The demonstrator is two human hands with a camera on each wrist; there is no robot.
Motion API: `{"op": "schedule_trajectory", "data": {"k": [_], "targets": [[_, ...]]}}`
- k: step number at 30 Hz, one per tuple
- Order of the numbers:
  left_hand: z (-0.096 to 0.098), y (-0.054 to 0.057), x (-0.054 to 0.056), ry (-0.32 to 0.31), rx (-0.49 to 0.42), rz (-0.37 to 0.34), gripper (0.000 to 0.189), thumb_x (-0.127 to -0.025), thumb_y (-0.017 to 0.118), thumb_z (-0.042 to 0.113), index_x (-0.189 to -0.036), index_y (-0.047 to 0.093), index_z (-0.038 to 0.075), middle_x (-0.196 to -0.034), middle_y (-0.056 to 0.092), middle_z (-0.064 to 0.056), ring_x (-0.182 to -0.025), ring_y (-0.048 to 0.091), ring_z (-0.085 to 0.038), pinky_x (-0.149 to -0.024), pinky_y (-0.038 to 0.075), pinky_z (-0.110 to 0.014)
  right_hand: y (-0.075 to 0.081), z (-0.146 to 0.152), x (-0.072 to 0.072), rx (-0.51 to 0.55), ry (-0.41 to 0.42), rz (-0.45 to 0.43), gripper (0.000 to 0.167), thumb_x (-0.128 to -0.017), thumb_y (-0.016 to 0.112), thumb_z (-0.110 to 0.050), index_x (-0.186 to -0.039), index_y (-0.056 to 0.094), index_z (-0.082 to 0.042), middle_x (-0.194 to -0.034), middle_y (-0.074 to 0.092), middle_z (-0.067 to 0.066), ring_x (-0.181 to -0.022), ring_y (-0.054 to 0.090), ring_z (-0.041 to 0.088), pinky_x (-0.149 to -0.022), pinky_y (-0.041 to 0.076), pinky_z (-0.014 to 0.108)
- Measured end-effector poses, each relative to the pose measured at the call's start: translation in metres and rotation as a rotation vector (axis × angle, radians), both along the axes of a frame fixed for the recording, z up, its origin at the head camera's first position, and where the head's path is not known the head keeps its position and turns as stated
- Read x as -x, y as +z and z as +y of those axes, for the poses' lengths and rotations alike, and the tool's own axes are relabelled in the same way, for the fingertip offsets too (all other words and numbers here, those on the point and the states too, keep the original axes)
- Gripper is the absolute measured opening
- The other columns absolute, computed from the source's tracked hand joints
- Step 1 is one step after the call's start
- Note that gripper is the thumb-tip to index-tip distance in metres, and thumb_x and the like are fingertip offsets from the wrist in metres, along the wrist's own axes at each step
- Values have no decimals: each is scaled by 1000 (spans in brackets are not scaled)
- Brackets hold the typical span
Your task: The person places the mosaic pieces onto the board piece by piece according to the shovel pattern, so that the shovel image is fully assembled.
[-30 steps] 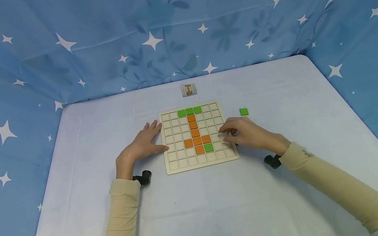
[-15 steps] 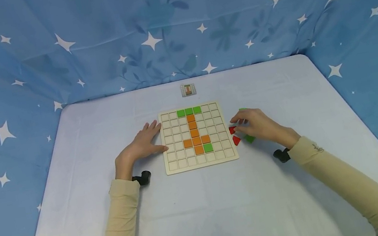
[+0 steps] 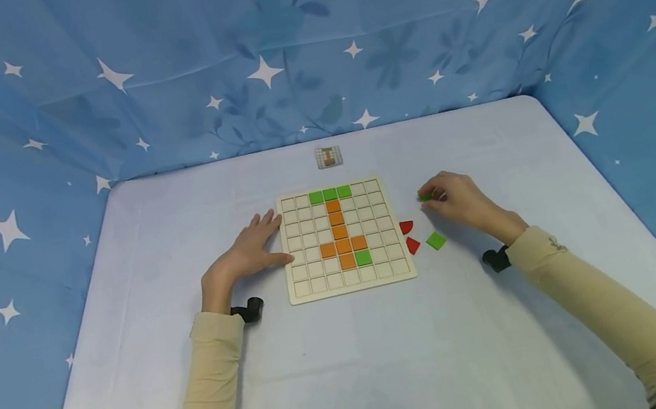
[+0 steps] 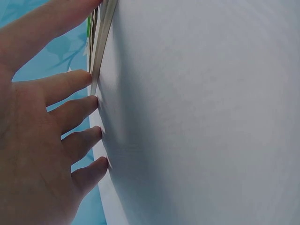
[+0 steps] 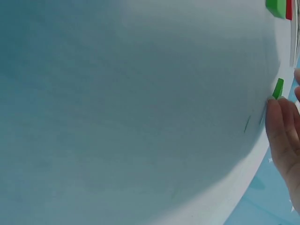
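A pale grid board (image 3: 321, 284) lies mid-table, with orange tiles (image 3: 340, 232) down its middle column and green tiles (image 3: 329, 194) along its top row. My left hand (image 3: 248, 249) is spread, its fingertips and thumb against the board's left edge, as the left wrist view also shows. Right of the board my right hand (image 3: 459, 201) has its curled fingers and thumb at a loose green square tile (image 3: 425, 196), pinching it. That tile (image 5: 278, 87) peeks out beyond the fingertips in the right wrist view; the rest is hidden.
Two red quarter-round pieces (image 3: 407, 227) lie beside the board's right edge. Near them is another green square tile (image 3: 436, 240). A small pattern card (image 3: 329, 156) sits behind the board, before the blue star-printed curtain (image 3: 154, 82).
My right hand has moved from the board's right edge, rightward and back to the far green tile. Red pieces and a nearer green tile have come into sight. My left hand stays put.
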State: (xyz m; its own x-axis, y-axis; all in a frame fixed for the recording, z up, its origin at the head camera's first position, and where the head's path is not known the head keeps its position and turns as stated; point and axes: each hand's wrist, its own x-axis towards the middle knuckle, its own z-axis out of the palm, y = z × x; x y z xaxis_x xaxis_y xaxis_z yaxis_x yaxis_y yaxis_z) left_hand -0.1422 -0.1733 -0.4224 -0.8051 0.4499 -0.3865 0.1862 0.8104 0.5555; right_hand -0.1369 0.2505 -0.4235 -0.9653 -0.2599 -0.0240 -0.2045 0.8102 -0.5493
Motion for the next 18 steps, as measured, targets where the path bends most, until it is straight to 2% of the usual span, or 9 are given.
{"op": "schedule_trajectory", "data": {"k": [4, 12, 18], "targets": [[0, 0, -1, 4, 3, -2, 96, -94, 73, 37, -165, 16, 5, -174, 4, -15, -160, -5, -38, -130, 0, -56, 0, 1, 4, -1, -19, 8, 25, -93, 71, 0, -117, 69, 8, -113, 64, 24, -99, 66, 38, -85, 59, 51], [0, -1, -2, 2, 6, -7, 96, -94, 73, 37, -165, 16, 6, -174, 4, -15, -160, -5, -38, -130, 0, -56, -3, 2, 11, -25, -20, -35, 40, -93, 71, 0, -131, 62, 10, -123, 59, 27, -104, 65, 40, -87, 59, 51], [-1, -1, 0, 1, -3, -6, 96, -94, 73, 37, -165, 17, 6, -174, 4, -15, -160, -5, -38, -130, 0, -56, -7, 2, 12, -30, 1, -6, 34, -93, 72, -1, -126, 67, 8, -122, 60, 27, -98, 65, 37, -79, 56, 45]]}}
